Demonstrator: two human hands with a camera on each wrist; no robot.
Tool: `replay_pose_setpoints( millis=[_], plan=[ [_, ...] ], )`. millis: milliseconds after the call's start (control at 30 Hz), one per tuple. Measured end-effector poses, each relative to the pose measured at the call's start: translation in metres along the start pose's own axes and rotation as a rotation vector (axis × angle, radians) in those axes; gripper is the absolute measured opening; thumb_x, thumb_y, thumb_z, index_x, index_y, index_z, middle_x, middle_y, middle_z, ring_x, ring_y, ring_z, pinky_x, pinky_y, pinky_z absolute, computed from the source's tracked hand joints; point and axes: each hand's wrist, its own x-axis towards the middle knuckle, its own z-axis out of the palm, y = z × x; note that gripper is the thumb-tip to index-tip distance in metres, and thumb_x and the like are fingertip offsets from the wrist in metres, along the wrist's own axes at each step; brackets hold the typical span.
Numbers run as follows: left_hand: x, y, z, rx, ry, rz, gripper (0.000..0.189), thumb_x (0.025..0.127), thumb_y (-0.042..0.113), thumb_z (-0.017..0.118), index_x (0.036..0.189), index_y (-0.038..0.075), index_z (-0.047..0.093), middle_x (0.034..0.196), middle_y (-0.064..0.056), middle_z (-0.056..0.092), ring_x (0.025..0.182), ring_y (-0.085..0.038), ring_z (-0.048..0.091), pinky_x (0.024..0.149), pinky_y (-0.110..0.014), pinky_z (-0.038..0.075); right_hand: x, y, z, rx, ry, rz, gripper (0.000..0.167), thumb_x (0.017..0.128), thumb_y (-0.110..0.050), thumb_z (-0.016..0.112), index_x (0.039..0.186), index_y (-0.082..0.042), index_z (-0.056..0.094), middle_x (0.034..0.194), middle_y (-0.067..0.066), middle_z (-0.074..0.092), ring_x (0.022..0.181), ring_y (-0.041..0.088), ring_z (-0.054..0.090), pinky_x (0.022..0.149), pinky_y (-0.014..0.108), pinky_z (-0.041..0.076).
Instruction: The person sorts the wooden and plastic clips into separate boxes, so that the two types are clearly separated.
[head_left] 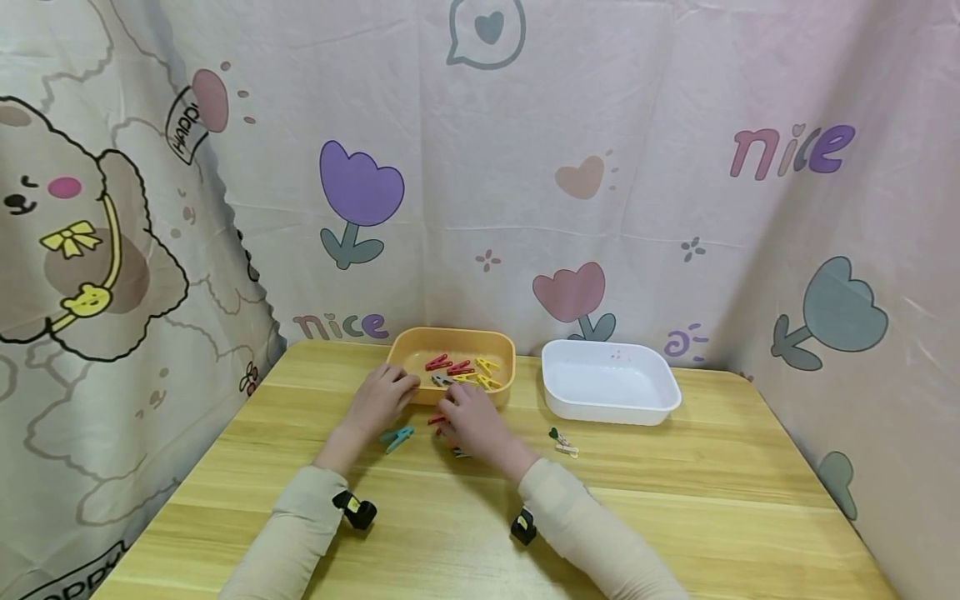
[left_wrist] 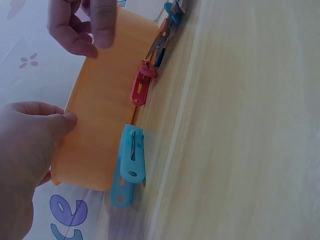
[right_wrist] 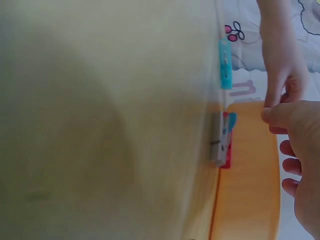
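Note:
An orange plastic basket stands at the back of the table, with several red, yellow and grey clothespins in it. My left hand grips its rim near the left front corner, the thumb on the outer wall. Over the front rim is my right hand, its fingers loosely curled; I see no clothespin between them. Below that hand, a red clothespin and several others lie in front of the basket, partly hidden in the head view. A light-blue clothespin lies by my left hand.
A white basket stands right of the orange one. Before it lie small clips, one with a green heart-shaped top. A printed curtain hangs behind the wooden table. Black wrist cameras sit at both sleeves.

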Motion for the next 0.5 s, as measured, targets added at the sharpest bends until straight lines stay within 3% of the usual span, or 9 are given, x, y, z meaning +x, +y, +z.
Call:
replay_pose_setpoints(
  millis=[500],
  plan=[
    [0.001,0.003,-0.004,0.005,-0.043,-0.040,0.009,0.087,0.015,0.072,0.096,0.014,0.072,0.088,-0.006,0.062,0.083,-0.024,0.052,0.072,-0.038,0.047,0.002,-0.012,0.008,-0.095,-0.180,-0.004,0.011,0.093,-0.030,0.064,0.091,-0.023,0.071,0.091,-0.003,0.054,0.088,0.015,0.049,0.070,0.027,0.034]
  ],
)
